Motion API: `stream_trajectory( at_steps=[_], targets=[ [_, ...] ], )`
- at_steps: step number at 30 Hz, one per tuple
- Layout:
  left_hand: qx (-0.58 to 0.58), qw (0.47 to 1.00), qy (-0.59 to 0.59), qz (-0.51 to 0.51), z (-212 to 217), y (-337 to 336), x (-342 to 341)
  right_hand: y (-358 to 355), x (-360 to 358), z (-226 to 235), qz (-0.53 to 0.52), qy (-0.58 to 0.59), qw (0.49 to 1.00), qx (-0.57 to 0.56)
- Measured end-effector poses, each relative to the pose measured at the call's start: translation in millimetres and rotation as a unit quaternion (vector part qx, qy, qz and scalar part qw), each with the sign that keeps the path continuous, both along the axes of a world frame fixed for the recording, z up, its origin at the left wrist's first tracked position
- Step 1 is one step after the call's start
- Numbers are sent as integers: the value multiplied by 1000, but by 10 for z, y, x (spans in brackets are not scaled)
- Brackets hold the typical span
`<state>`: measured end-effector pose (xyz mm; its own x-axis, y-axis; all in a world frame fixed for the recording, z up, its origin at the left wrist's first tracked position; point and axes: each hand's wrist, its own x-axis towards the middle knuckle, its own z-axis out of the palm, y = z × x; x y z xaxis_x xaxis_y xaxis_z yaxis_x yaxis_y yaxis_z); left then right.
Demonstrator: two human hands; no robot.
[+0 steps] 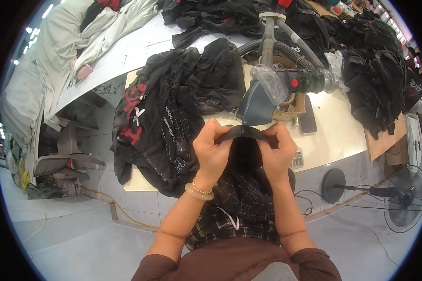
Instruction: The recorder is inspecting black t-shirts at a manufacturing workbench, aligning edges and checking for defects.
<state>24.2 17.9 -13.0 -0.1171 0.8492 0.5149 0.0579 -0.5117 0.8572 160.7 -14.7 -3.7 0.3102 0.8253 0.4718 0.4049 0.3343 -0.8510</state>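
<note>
Head view: left hand [212, 152] and right hand [277, 152] both pinch the black garment [243, 187].

So both hands, left hand [213, 152] and right hand [277, 152], pinch the garment [243, 187] between them, right in front of the steam iron [262, 100] on the surface [333, 126]. A heap of clothes [173, 107] lies left of the iron, another clothes pile [377, 79] to its right, and a floor fan [404, 199] stands on the floor at far right.
</note>
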Motion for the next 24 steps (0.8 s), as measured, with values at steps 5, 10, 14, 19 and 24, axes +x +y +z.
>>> stream_trajectory(
  at_steps=[5, 10, 14, 19, 24],
  targets=[
    [-46, 998, -30, -25, 100, -12, 3, 19, -20, 12, 15, 63, 997, -32],
    [-99, 993, -41, -44, 105, 1, -7, 18, -25, 49, 22, 97, 993, -64],
    [-114, 992, -41, -43, 118, 27, -15, 40, -42, 84, 20, 104, 992, -70],
    [-107, 992, -48, -49, 111, 27, 5, 24, -19, 66, 22, 112, 991, -71],
    [-158, 984, -48, -72, 189, 40, -43, 12, -40, 95, 26, 118, 990, -71]
  ],
)
